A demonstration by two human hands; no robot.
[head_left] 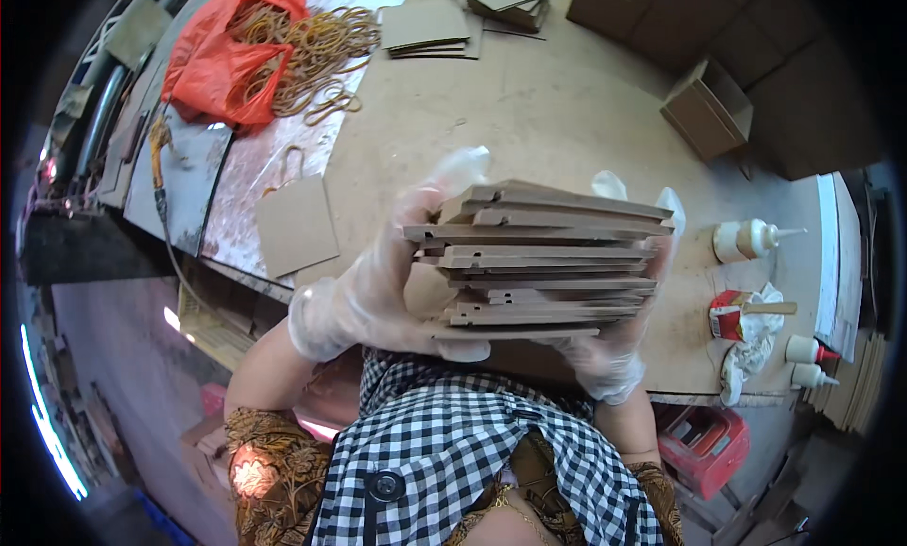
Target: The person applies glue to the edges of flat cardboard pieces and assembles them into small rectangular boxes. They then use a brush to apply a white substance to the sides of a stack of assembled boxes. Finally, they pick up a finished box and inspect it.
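Between my two gloved hands is a stack of brown cardboard pieces point(548, 258), held up over the near edge of the table. Their edges face me and are not lined up; several pieces stick out to the left. My left hand point(378, 291), in a clear plastic glove, grips the left end, with its thumb side at the top and fingers around the bottom. My right hand point(628, 329), gloved the same way, is closed on the right end, partly hidden behind the stack. A single cardboard square point(297, 227) lies on the table left of my left hand.
A red plastic bag point(222, 69) spills yellow-brown rubber bands point(321, 50) at the far left. Cardboard squares point(425, 26) are piled at the back. An open box point(709, 110) stands far right, with a white glue bottle point(746, 241) and smaller bottles point(806, 349) nearer. Below is a red stool point(704, 447).
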